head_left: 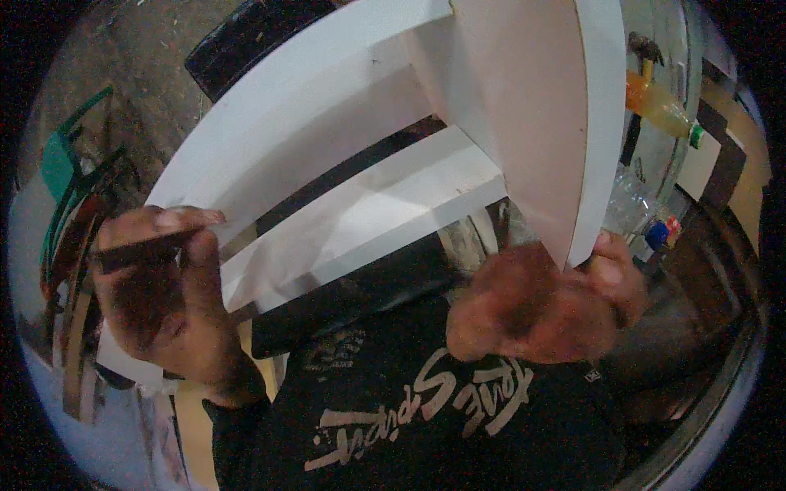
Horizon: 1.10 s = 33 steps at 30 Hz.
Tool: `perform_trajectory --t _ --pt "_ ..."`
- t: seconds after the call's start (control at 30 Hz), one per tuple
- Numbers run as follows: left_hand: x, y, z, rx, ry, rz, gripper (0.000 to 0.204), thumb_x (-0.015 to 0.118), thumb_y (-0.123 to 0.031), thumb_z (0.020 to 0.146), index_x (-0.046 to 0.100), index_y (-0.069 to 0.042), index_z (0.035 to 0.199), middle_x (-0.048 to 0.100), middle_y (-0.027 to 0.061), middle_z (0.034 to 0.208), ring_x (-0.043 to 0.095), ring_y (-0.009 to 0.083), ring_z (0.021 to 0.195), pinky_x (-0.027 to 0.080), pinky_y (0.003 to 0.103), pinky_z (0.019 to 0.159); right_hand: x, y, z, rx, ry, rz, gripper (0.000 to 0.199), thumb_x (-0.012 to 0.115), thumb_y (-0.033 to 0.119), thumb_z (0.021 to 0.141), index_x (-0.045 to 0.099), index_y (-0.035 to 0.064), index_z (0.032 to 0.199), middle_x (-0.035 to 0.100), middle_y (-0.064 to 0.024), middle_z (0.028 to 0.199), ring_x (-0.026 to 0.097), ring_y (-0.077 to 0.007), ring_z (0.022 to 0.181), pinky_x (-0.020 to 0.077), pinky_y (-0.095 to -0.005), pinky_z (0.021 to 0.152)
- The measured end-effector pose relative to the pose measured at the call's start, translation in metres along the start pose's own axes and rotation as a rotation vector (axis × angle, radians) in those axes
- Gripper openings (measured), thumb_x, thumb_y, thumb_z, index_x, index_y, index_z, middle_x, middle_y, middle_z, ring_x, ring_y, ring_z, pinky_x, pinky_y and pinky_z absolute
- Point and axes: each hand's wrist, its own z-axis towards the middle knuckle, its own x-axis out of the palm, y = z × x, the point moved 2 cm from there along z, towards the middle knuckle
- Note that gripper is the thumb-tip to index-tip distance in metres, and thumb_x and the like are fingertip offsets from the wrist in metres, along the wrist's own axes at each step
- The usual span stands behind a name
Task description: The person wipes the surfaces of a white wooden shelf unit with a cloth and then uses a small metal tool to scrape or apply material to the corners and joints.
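A white panelled piece (278,131), made of joined boards, lies tilted across the middle of the view. One upright board (602,123) stands up from it at the right. My right hand (548,307) is closed round the lower corner of that board. Beside the piece's left end, my left hand (160,295) is palm up with its fingers curled. A narrow dark strip (151,248) crosses it between thumb and fingers; its kind cannot be made out. My left fingertips are close to the white edge; whether they touch it is unclear.
Beneath the white piece is a black padded surface (352,286). At the right lie a bottle of orange liquid (659,106) and a clear plastic bottle (630,204) with a blue cap. A green plastic frame (61,168) stands at the left. Another black padded object (246,45) is at the top.
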Motion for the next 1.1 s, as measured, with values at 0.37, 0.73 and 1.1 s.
perform_trajectory --t 0.37,0.73,1.1 --pt "-0.002 0.028 0.029 0.313 0.381 0.272 0.033 0.074 0.014 0.067 0.073 -0.003 0.095 0.067 0.0117 0.086 0.067 0.0213 0.077 0.053 0.03 0.066 0.014 0.039 0.026 0.037 0.938 -0.054 0.058 0.068 0.046 0.086 0.061 0.0117 0.132 0.055 -0.0077 0.14 0.049 -0.0302 0.129 0.0316 -0.0506 0.107" --pt "-0.007 0.028 0.036 0.379 0.367 0.246 0.029 0.078 0.008 0.071 0.073 -0.005 0.095 0.067 0.0096 0.086 0.068 0.0222 0.078 0.054 0.03 0.066 0.029 0.059 0.039 0.095 0.882 0.062 0.054 0.073 0.044 0.079 0.067 0.0108 0.12 0.061 -0.0072 0.123 0.053 -0.0274 0.122 0.0349 -0.0468 0.095" --pt "-0.021 0.029 0.021 0.371 0.478 0.063 0.029 0.079 0.005 0.067 0.074 -0.003 0.094 0.071 0.0117 0.084 0.07 0.0205 0.077 0.057 0.031 0.069 0.018 0.087 0.027 0.014 0.798 0.357 0.044 0.072 0.039 0.083 0.07 0.0107 0.117 0.064 -0.0044 0.123 0.057 -0.0241 0.116 0.0363 -0.0452 0.095"
